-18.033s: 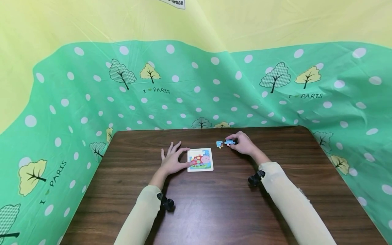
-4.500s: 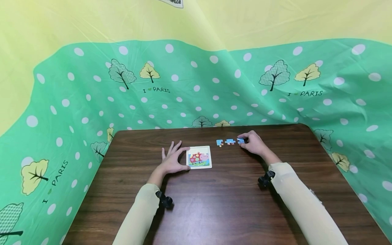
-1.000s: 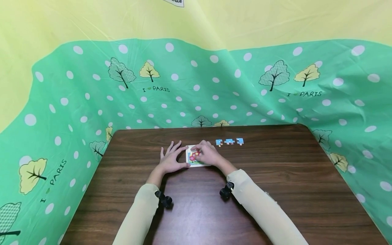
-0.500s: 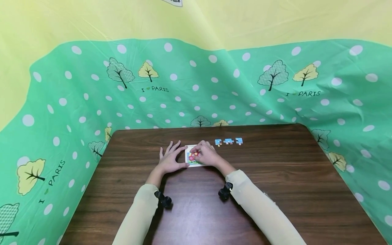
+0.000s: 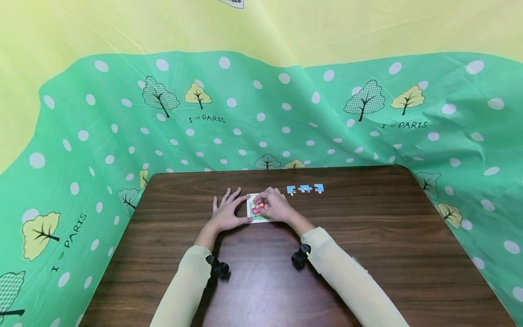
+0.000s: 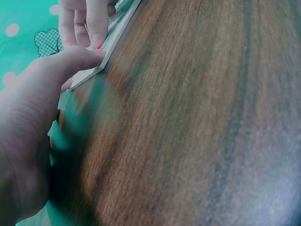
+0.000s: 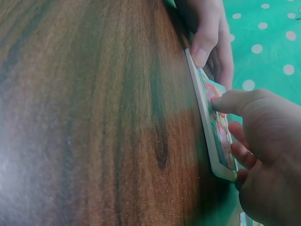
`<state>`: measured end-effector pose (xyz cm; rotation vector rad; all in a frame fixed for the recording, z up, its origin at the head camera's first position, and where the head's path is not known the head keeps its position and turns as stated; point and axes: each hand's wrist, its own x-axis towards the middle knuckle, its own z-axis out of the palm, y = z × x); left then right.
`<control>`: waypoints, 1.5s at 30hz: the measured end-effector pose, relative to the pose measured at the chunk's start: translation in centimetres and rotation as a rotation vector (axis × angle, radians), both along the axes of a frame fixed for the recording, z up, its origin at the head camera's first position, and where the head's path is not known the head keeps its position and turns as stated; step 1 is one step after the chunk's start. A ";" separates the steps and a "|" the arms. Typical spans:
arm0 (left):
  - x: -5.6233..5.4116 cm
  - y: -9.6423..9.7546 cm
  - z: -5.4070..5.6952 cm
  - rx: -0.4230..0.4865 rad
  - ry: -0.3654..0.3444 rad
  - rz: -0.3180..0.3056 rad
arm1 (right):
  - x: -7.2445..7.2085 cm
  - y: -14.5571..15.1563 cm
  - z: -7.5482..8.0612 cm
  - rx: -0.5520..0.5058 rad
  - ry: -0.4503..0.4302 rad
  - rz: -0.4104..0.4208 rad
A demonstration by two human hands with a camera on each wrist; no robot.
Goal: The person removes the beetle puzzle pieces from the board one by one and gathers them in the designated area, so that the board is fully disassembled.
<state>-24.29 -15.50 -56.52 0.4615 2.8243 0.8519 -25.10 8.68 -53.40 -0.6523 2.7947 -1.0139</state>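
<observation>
A small white-framed jigsaw tray (image 5: 249, 210) with a red, green and blue picture lies near the table's far side. My left hand (image 5: 227, 217) holds its left side, thumb at the near corner and index finger at the far one; the other fingers spread outward. Over the tray's right part is my right hand (image 5: 278, 207), pinching a red-patterned puzzle piece (image 7: 212, 86) at the picture's left; the right wrist view shows that piece tipped up slightly. The hand hides much of the picture. Right of the tray, three loose blue puzzle pieces (image 5: 305, 188) lie in a row.
The brown wooden table (image 5: 261, 281) reaches back to a green and yellow cloth (image 5: 286, 109) with dots and trees. A small black camera sits on each wrist, the left camera (image 5: 220, 269) and the right camera (image 5: 300, 256).
A third blue piece has joined the row since the earliest frame. My right hand has moved left from the row to the tray. In the last second, the pinched piece has tipped up slightly.
</observation>
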 end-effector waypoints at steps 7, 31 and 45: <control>0.0 0.0 -0.1 -0.008 0.005 -0.002 | 0.0 -0.1 -0.1 -0.012 -0.006 -0.002; 0.0 0.0 -0.1 -0.011 0.008 -0.001 | 0.2 0.2 0.0 -0.018 0.000 0.019; 0.0 0.1 0.0 -0.006 0.003 0.001 | 0.1 0.0 -0.2 -0.012 0.048 0.003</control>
